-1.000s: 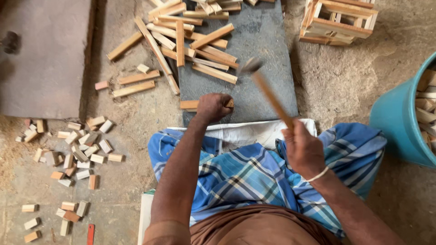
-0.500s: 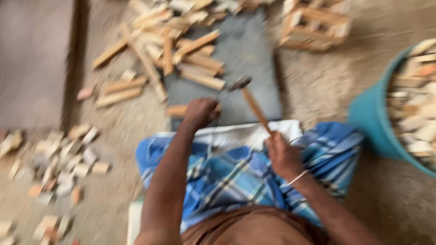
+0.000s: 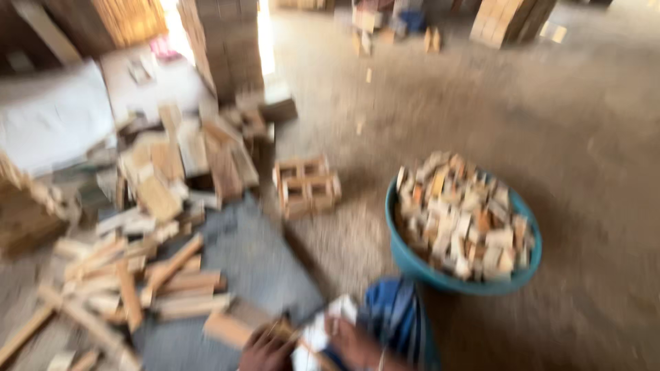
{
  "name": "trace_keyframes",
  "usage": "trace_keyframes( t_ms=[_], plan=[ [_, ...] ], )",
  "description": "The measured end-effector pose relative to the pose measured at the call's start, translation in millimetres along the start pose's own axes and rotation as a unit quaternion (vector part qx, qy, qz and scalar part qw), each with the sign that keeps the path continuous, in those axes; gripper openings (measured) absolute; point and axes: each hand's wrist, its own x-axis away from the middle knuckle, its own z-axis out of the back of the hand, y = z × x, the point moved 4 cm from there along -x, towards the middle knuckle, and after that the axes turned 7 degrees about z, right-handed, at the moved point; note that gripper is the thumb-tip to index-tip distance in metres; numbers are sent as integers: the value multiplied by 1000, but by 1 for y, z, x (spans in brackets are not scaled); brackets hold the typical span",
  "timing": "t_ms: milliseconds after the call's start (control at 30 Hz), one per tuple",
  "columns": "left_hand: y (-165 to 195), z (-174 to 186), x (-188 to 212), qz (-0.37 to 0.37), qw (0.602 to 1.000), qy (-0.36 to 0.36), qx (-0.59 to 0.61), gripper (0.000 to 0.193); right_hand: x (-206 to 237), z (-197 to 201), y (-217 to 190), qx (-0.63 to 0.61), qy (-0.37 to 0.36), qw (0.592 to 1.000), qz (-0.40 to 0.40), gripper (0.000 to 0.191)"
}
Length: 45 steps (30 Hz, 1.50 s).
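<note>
Rough wood slat (image 3: 230,328) between hands (image 3: 309,347)

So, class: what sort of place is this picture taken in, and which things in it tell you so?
Probably a small woodworking workshop. Loose wooden slats lie on a dusty concrete floor, a blue tub is heaped with small wood blocks, and a little slatted crate stands nearby.

A dusty concrete floor (image 3: 536,117) stretches away, blurred. Stacked timber (image 3: 227,41) stands at the far side, where bright daylight (image 3: 265,34) comes through a gap. More stacks (image 3: 509,17) line the back.
</note>
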Motion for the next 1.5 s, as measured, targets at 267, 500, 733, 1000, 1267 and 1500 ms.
trace_keyframes(
  t_ms=[267, 500, 733, 1000, 1267, 1500],
  plan=[
    [56, 29, -25, 76, 987, -122, 69, 39, -21, 21, 7, 146, -49, 988, -6, 30],
    [-70, 9, 67, 418, 898, 104, -87, 65, -138, 102, -3, 239, 172, 954, 62, 16],
    [-91, -20, 90, 487, 858, 68, -146, 72, -279, 161, -78, 369, 242, 890, 117, 20],
    [-92, -11, 84, 490, 861, 60, -120, 76, -356, 132, -93, 438, 204, 869, 105, 24],
    [-123, -19, 100, 481, 867, 92, -88, 69, -143, 47, -71, 405, 57, 861, 301, 52],
    [-204, -25, 70, 394, 890, -212, -88, 63, 71, 5, -110, 211, 56, 951, 218, 18]
  ],
)
